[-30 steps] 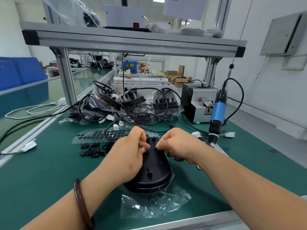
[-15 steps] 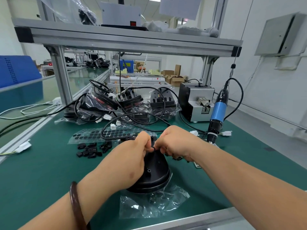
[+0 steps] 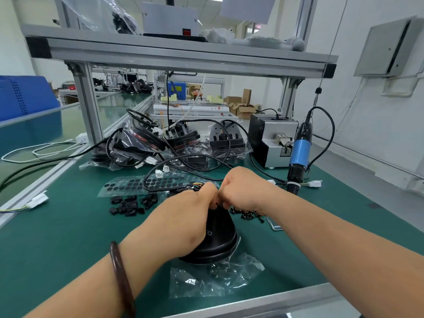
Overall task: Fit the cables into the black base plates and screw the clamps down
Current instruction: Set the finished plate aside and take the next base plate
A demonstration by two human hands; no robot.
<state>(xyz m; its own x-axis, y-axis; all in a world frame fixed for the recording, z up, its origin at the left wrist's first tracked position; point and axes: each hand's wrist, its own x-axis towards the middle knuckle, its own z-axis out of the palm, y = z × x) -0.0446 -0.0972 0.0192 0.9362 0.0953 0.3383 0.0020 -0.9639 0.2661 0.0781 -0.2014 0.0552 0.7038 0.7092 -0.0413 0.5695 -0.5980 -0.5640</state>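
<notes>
Head view: both forearms reach in over the green tabletop (image 3: 57, 237); the left hand (image 3: 183, 216) and the right hand (image 3: 243, 191) meet knuckle to knuckle above the far end of the black base plate (image 3: 218, 239); the base plate lies near the front edge, between the wrists, on a crumpled clear bag (image 3: 206, 281); the left hand's fingers are curled tight where the cable (image 3: 146, 177) ends in coloured wires, and they appear to pinch it there; the right hand's fingers are curled down at the same spot, but whether they grip the cable cannot be told, as the backs of the hands hide it; the cable loops away to the left over a clear sheet of round black pads (image 3: 128, 185); a heap of small black clamps (image 3: 130, 204) lies just in front of that sheet; a scatter of dark screws (image 3: 247, 214) lies beside the right wrist; a blue electric screwdriver (image 3: 299, 152) hangs upright at the right, next to a grey feeder box (image 3: 268, 138); bagged base plates (image 3: 179, 138) with tangled leads are piled at the back under the aluminium shelf (image 3: 183, 56); a dark bracelet (image 3: 121, 276) circles the left wrist.
</notes>
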